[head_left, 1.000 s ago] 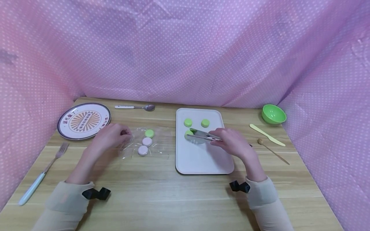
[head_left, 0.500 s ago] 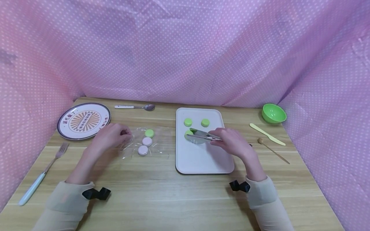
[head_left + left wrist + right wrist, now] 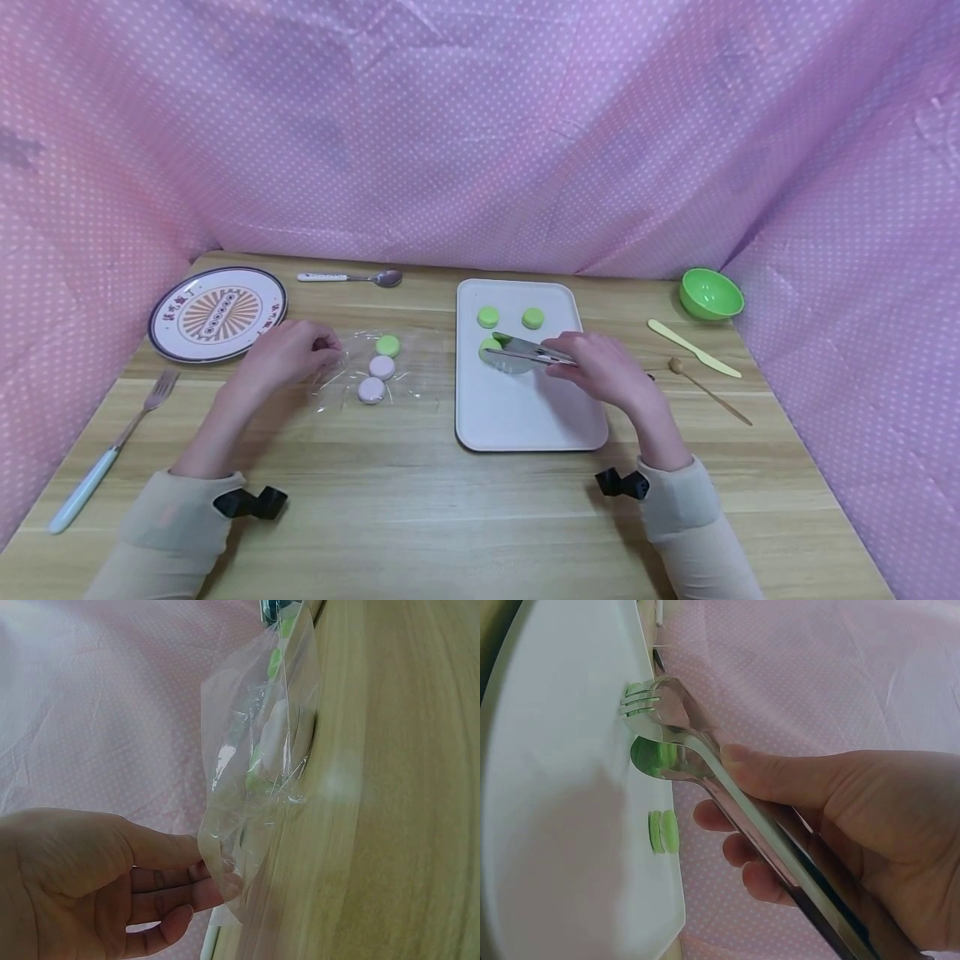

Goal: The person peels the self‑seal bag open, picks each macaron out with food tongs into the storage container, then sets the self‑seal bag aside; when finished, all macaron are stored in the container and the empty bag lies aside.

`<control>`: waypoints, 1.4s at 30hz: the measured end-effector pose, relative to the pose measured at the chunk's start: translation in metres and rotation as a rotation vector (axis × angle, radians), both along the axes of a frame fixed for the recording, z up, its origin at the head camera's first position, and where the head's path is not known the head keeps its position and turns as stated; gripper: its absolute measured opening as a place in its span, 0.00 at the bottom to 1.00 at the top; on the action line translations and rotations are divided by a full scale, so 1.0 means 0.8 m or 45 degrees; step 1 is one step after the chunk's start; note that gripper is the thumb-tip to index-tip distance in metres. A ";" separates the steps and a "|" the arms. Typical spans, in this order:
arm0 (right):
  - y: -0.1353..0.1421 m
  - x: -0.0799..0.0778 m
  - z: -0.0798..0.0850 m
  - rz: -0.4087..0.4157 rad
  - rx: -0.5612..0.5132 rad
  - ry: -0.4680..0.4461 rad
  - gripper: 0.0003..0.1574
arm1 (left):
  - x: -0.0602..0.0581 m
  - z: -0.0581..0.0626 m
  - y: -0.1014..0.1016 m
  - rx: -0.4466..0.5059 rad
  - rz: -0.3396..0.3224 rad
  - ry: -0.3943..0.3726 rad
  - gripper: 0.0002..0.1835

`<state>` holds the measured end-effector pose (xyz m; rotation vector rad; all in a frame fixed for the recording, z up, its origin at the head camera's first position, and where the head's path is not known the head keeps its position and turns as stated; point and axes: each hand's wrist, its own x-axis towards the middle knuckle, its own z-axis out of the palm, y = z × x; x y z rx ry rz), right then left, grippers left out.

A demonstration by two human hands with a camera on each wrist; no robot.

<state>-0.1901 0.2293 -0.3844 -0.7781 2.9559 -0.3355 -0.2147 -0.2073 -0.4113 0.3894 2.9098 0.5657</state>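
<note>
My left hand [image 3: 288, 354] pinches the edge of a clear plastic bag [image 3: 259, 787], which lies on the table. A green macaron [image 3: 387, 347] and two pale purple macarons [image 3: 382, 367] are inside it in a row. With my right hand [image 3: 600, 367] I grip metal tongs [image 3: 739, 802] that have one fork-shaped end and one spoon-shaped end. Those ends are at a green macaron [image 3: 489, 344] on the white tray [image 3: 525, 425] and partly cover it; I cannot tell whether they clamp it. Two more green macarons [image 3: 533, 318] sit toward the tray's far side.
Left of the bag are a patterned plate [image 3: 172, 321] and a fork [image 3: 90, 489]. A spoon [image 3: 386, 279] lies at the back. To the tray's right are a green bowl [image 3: 710, 296], a yellow knife [image 3: 693, 348] and a thin wooden stick [image 3: 712, 397]. Pink dotted cloth [image 3: 480, 150] surrounds the table.
</note>
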 end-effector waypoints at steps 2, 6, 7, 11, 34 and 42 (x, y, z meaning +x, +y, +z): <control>0.000 0.000 0.000 0.001 0.001 -0.002 0.21 | 0.000 0.000 0.000 0.003 -0.003 -0.004 0.05; 0.000 0.000 0.000 0.001 0.000 -0.003 0.21 | 0.000 -0.001 0.000 -0.001 -0.004 -0.007 0.05; 0.000 0.000 0.000 0.000 0.000 -0.003 0.21 | 0.000 -0.001 0.000 -0.002 -0.005 -0.007 0.05; 0.000 0.000 0.000 0.002 0.001 0.002 0.21 | 0.000 -0.001 0.000 0.001 -0.005 -0.012 0.05; 0.000 0.001 0.002 -0.008 -0.009 -0.029 0.22 | -0.001 -0.002 -0.001 -0.005 -0.011 -0.017 0.05; 0.004 0.000 0.003 -0.001 0.002 -0.043 0.24 | 0.000 -0.003 -0.001 0.001 -0.014 -0.019 0.05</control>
